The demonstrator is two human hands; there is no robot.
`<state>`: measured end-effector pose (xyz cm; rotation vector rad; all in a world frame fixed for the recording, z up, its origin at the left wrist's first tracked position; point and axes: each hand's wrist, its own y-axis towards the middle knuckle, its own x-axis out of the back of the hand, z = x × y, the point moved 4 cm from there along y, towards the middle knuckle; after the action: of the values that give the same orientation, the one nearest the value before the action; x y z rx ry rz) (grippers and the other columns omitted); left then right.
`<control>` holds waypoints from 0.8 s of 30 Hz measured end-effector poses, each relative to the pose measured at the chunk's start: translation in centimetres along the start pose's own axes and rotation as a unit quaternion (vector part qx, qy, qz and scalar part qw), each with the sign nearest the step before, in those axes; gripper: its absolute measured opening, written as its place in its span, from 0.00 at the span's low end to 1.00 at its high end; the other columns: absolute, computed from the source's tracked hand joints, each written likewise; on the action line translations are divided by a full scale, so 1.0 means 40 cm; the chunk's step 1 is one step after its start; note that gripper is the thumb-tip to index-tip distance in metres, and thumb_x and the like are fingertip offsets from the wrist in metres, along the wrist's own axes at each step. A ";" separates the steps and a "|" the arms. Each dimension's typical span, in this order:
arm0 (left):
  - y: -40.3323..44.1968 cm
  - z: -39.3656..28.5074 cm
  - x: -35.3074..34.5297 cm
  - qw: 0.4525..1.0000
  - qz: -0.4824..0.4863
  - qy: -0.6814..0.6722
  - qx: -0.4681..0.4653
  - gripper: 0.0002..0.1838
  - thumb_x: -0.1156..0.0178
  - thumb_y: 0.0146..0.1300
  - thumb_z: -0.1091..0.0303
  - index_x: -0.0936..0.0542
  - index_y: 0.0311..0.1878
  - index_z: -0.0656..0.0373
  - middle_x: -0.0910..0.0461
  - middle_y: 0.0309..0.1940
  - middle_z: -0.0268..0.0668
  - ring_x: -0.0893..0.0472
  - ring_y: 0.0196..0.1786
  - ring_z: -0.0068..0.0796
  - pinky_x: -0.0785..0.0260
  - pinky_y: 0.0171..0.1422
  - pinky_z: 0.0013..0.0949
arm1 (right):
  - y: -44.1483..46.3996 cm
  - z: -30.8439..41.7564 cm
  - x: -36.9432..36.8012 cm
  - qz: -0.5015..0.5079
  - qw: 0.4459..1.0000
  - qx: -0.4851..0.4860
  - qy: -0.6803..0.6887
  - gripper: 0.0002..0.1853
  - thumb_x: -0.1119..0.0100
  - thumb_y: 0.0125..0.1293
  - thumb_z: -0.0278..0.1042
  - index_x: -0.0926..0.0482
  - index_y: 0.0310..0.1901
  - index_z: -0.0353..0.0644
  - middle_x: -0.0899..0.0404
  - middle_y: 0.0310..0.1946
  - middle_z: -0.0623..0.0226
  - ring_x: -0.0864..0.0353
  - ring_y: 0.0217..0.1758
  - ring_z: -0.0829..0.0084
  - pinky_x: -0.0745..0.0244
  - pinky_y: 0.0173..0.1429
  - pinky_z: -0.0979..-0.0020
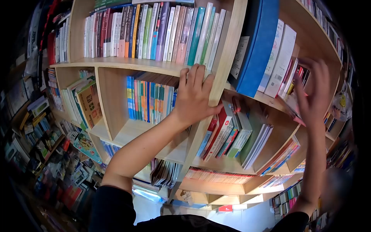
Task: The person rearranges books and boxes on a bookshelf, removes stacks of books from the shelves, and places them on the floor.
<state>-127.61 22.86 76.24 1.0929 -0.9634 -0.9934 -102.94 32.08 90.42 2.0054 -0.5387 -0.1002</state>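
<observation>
My left hand (194,94) rests against the wooden bookshelf (127,65), its fingertips over the edge of a shelf board beside an upright divider. The fingers are somewhat apart and hold nothing. Just above them stands a row of upright books (154,33). My right hand (313,92) is raised at the right, blurred, with the thumb apart from the fingers and nothing visible in it. Close to it, small dark-spined books (299,79) lean on the shelf beside a white box-like volume (281,60). A large blue binder (258,48) stands left of that.
Below the left hand, thick books (224,133) lean in a compartment. Thin colourful books (150,98) fill part of another. Brown-covered books (89,101) tilt at the left. More crowded shelves (46,131) line the far left, and a plastic bag (341,105) hangs at the right.
</observation>
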 end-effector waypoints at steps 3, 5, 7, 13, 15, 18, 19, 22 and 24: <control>-0.003 0.004 -0.003 1.000 -0.002 -0.009 0.021 0.45 0.23 0.36 0.47 0.28 0.54 0.68 0.33 0.57 0.57 0.35 0.64 0.57 0.47 0.70 0.58 | 0.065 0.204 -0.073 0.053 0.993 0.105 0.032 0.16 0.38 0.56 0.26 0.21 0.48 0.40 0.23 0.49 0.56 0.25 0.56 0.52 0.32 0.62 0.57; -0.005 0.007 -0.005 0.999 0.036 -0.002 0.036 0.46 0.24 0.37 0.44 0.27 0.55 0.66 0.32 0.56 0.56 0.36 0.65 0.55 0.51 0.74 0.56 | 0.100 0.277 -0.181 0.114 0.979 0.143 0.088 0.20 0.42 0.60 0.24 0.23 0.56 0.37 0.23 0.56 0.54 0.27 0.62 0.51 0.33 0.67 0.56; -0.003 0.008 0.004 0.998 0.051 -0.001 0.042 0.46 0.24 0.37 0.45 0.27 0.54 0.67 0.31 0.56 0.56 0.36 0.65 0.55 0.52 0.75 0.56 | 0.133 0.326 -0.298 0.191 0.968 0.154 0.056 0.22 0.40 0.58 0.26 0.22 0.56 0.33 0.21 0.56 0.54 0.26 0.65 0.55 0.33 0.69 0.59; -0.006 0.022 -0.008 0.998 -0.003 -0.056 0.017 0.41 0.22 0.34 0.50 0.25 0.49 0.67 0.30 0.49 0.54 0.32 0.57 0.59 0.44 0.68 0.58 | 0.210 0.299 -0.494 0.425 0.890 0.118 -0.114 0.23 0.33 0.53 0.32 0.19 0.52 0.33 0.21 0.59 0.53 0.19 0.59 0.58 0.25 0.62 0.60; -0.003 0.025 -0.015 0.998 -0.026 -0.062 0.015 0.38 0.22 0.33 0.51 0.25 0.45 0.66 0.29 0.49 0.55 0.31 0.55 0.59 0.43 0.67 0.59 | 0.206 0.292 -0.503 0.404 0.899 0.118 -0.120 0.25 0.30 0.50 0.33 0.19 0.51 0.33 0.21 0.58 0.54 0.18 0.57 0.58 0.24 0.60 0.61; -0.024 0.016 -0.027 0.999 -0.015 -0.017 0.028 0.39 0.22 0.35 0.48 0.25 0.45 0.67 0.30 0.51 0.58 0.31 0.57 0.62 0.42 0.67 0.61 | 0.205 0.284 -0.503 0.418 0.891 0.120 -0.129 0.29 0.25 0.46 0.37 0.18 0.51 0.35 0.18 0.55 0.56 0.15 0.53 0.58 0.21 0.55 0.61; -0.025 0.006 -0.026 0.999 -0.009 0.002 0.035 0.38 0.22 0.36 0.47 0.25 0.46 0.65 0.30 0.50 0.59 0.31 0.56 0.63 0.41 0.67 0.61 | 0.205 0.287 -0.485 0.419 0.892 0.128 -0.108 0.27 0.25 0.46 0.41 0.16 0.49 0.39 0.17 0.53 0.56 0.15 0.52 0.61 0.20 0.53 0.59; -0.016 0.006 -0.020 0.999 -0.030 -0.040 -0.005 0.39 0.29 0.43 0.40 0.25 0.48 0.64 0.26 0.46 0.54 0.29 0.55 0.60 0.39 0.59 0.61 | 0.189 0.282 -0.477 0.318 0.930 0.159 -0.087 0.09 0.30 0.44 0.39 0.12 0.30 0.49 0.13 0.34 0.65 0.14 0.46 0.62 0.22 0.52 0.60; -0.029 0.008 -0.034 0.998 -0.013 0.058 0.004 0.47 0.35 0.50 0.32 0.27 0.60 0.66 0.27 0.56 0.58 0.31 0.61 0.63 0.45 0.67 0.61 | 0.157 0.291 -0.474 0.079 0.983 0.144 -0.079 0.06 0.37 0.47 0.39 0.14 0.25 0.50 0.15 0.28 0.68 0.17 0.39 0.64 0.25 0.47 0.61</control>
<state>-128.45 23.90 74.99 1.1593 -0.8607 -0.9371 -125.47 27.90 87.20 2.2384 -0.8532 -0.0889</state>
